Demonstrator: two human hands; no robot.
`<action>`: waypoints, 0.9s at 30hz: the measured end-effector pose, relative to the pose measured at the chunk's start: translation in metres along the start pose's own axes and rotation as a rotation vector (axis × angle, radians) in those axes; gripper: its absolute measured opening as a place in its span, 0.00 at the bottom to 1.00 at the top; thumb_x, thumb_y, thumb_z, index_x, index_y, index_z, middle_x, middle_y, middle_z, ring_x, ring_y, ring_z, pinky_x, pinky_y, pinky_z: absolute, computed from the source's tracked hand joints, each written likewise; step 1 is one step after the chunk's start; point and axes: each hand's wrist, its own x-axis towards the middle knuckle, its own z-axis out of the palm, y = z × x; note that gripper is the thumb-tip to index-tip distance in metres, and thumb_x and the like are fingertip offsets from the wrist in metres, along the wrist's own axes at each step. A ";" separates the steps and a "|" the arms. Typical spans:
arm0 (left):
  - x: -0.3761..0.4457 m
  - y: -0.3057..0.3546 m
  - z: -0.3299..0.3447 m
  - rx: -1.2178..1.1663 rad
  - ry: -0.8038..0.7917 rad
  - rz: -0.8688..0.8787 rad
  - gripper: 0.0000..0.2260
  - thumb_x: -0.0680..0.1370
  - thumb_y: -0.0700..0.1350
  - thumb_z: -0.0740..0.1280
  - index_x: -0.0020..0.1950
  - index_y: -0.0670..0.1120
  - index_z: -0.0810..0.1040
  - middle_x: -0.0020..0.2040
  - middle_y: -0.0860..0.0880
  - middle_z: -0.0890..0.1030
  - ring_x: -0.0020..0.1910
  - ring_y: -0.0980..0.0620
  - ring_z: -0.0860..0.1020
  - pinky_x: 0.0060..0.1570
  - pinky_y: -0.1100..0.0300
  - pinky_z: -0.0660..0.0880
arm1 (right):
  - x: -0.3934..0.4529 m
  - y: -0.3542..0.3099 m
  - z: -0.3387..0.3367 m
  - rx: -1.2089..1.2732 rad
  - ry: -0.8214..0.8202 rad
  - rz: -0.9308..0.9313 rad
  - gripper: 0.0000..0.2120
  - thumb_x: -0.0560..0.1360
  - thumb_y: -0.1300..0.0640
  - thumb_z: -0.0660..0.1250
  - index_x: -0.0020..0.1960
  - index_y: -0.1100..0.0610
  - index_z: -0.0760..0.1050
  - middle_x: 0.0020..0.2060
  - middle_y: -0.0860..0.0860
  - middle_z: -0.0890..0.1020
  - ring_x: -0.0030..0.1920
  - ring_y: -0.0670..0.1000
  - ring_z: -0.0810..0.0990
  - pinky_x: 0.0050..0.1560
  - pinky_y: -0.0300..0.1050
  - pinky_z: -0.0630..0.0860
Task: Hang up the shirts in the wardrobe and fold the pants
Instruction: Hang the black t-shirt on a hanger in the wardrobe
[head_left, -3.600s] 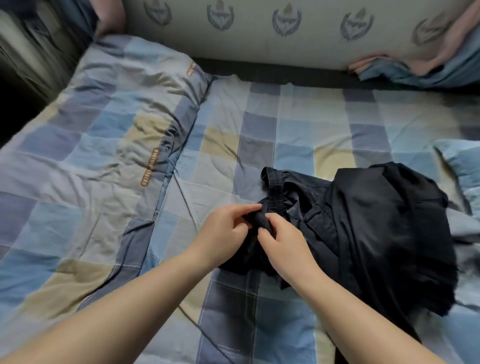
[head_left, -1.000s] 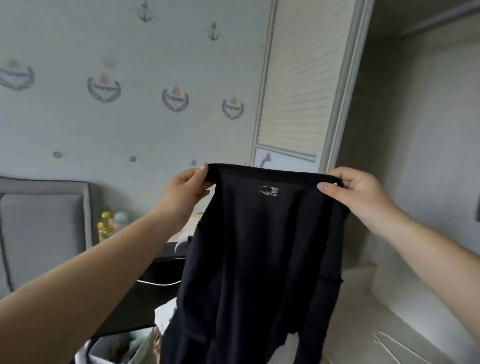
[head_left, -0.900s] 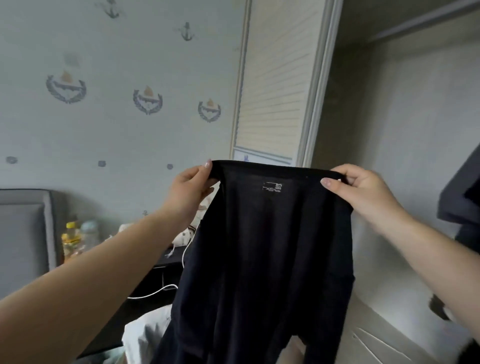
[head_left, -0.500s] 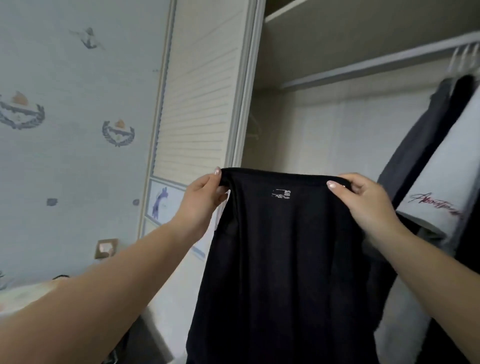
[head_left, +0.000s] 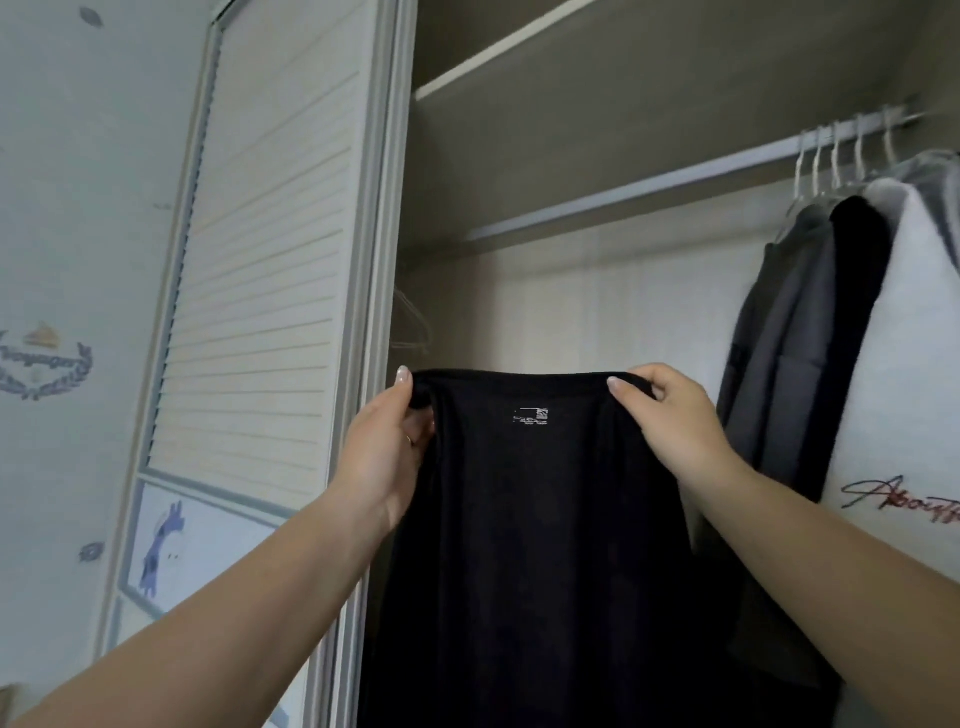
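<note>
Change: half a second ago the wardrobe (head_left: 597, 291) opening sat toward the right; now it fills the view, with more of the hanging rail (head_left: 649, 195) and its hangers (head_left: 836, 161) showing. The shirt is held stretched just as before.
Left hand (head_left: 387, 447): thumb in front, fingers behind, pinching the left end of the black shirt (head_left: 524, 545) at its top edge — a ring shows on one finger.
Right hand (head_left: 670, 415): fingers curled over the right end of the same top edge, thumb pressed on the front.
Shirt: hangs flat between both hands, in front of the wardrobe opening and below the rail; a small white printed label sits just under the top edge.
Beside the shirt: right of it, inside the wardrobe, hang a grey garment (head_left: 784, 338), a black one and a white top (head_left: 914, 364) with script lettering.
Left of the wardrobe: a slatted door (head_left: 260, 260), then patterned wallpaper.
Hidden: the shirt's lower part runs off the bottom edge — sleeves cannot be made out; the white top is cut by the right edge.
</note>
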 end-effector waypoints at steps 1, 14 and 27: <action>0.009 -0.002 0.000 0.001 -0.003 0.006 0.17 0.81 0.54 0.61 0.59 0.43 0.78 0.50 0.45 0.85 0.48 0.50 0.83 0.38 0.59 0.80 | 0.011 0.006 0.007 0.011 0.007 0.003 0.03 0.74 0.53 0.68 0.43 0.52 0.78 0.38 0.45 0.82 0.38 0.41 0.80 0.38 0.34 0.75; 0.116 0.008 -0.009 0.544 0.064 0.429 0.17 0.82 0.50 0.59 0.42 0.50 0.86 0.40 0.50 0.86 0.44 0.57 0.84 0.42 0.69 0.77 | 0.161 0.073 0.150 0.160 -0.140 -0.113 0.08 0.73 0.49 0.70 0.40 0.52 0.77 0.36 0.40 0.79 0.39 0.35 0.75 0.35 0.27 0.67; 0.179 0.032 -0.021 1.773 0.269 1.026 0.14 0.79 0.54 0.58 0.38 0.51 0.76 0.35 0.57 0.77 0.40 0.60 0.76 0.55 0.63 0.69 | 0.240 0.081 0.268 0.158 -0.125 -0.278 0.22 0.74 0.39 0.62 0.36 0.57 0.76 0.28 0.51 0.77 0.36 0.53 0.77 0.33 0.44 0.68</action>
